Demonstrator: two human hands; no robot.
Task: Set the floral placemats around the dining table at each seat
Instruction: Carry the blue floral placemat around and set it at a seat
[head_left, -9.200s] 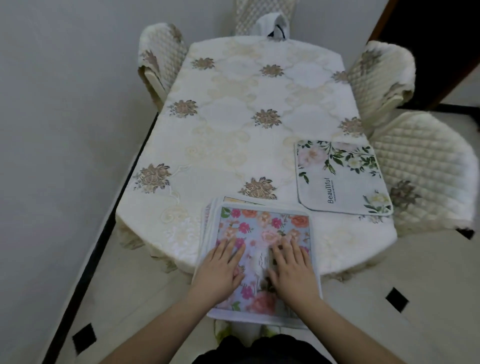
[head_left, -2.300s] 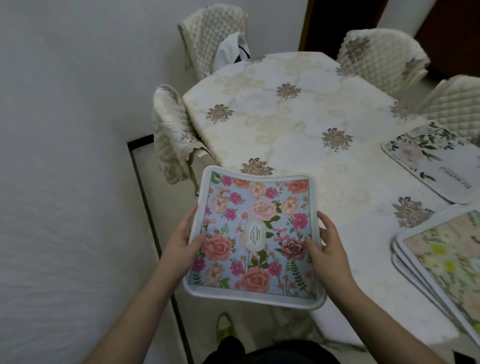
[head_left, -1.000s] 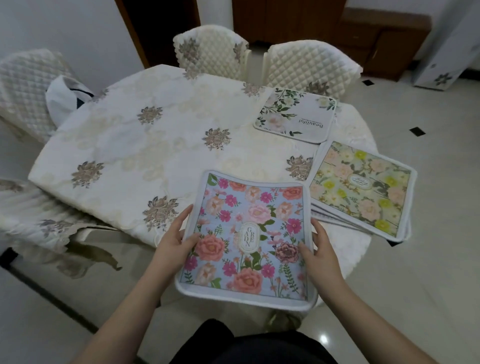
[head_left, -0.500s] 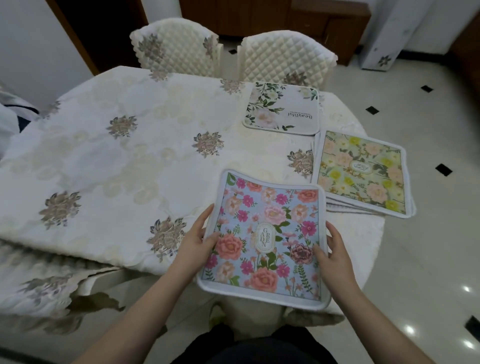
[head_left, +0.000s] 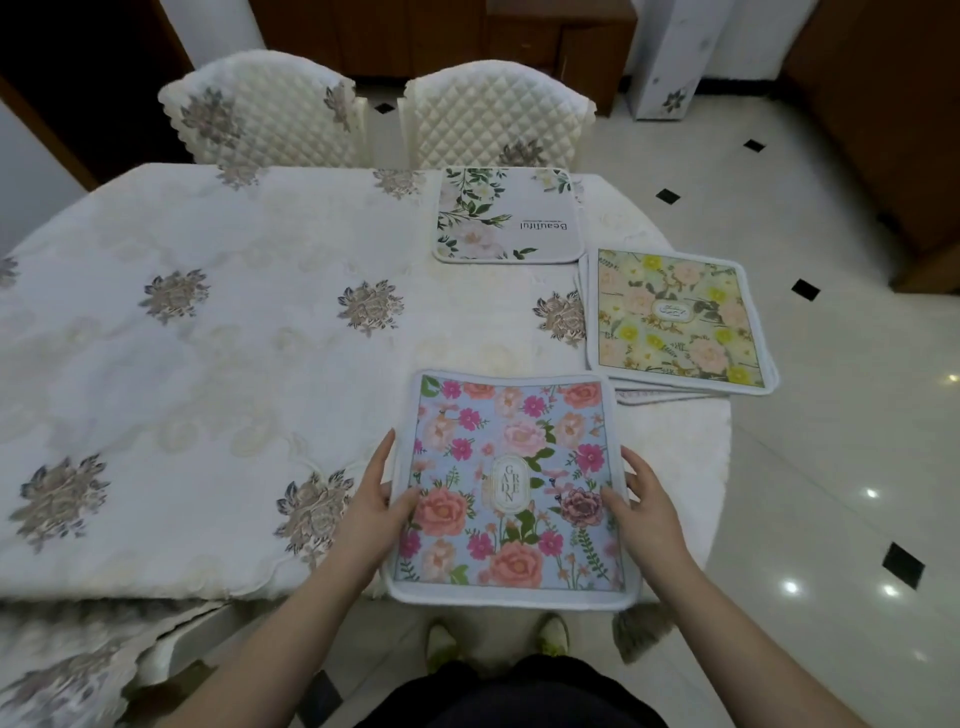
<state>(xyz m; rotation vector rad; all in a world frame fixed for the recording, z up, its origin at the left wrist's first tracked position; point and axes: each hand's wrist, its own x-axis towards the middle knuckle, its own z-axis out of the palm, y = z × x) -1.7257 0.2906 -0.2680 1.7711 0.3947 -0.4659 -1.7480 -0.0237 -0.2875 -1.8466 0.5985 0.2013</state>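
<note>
A blue placemat with pink and orange flowers (head_left: 506, 483) is held over the near edge of the dining table (head_left: 234, 364). My left hand (head_left: 371, 506) grips its left edge and my right hand (head_left: 647, 506) grips its right edge, thumbs on top. A white placemat with green leaves (head_left: 506, 215) lies flat at the far side in front of a chair. A stack of placemats topped by a yellow floral one (head_left: 675, 317) sits at the table's right end, overhanging the edge.
Two quilted cream chairs (head_left: 270, 119) (head_left: 498, 117) stand at the far side. Another covered chair (head_left: 67, 670) is at my lower left. The cloth has brown flower motifs. Tiled floor with black diamonds lies to the right; dark wooden cabinets line the back.
I have walked round from the table's end to its long side carrying the blue placemat, and it now hangs lower and closer to the table edge.
</note>
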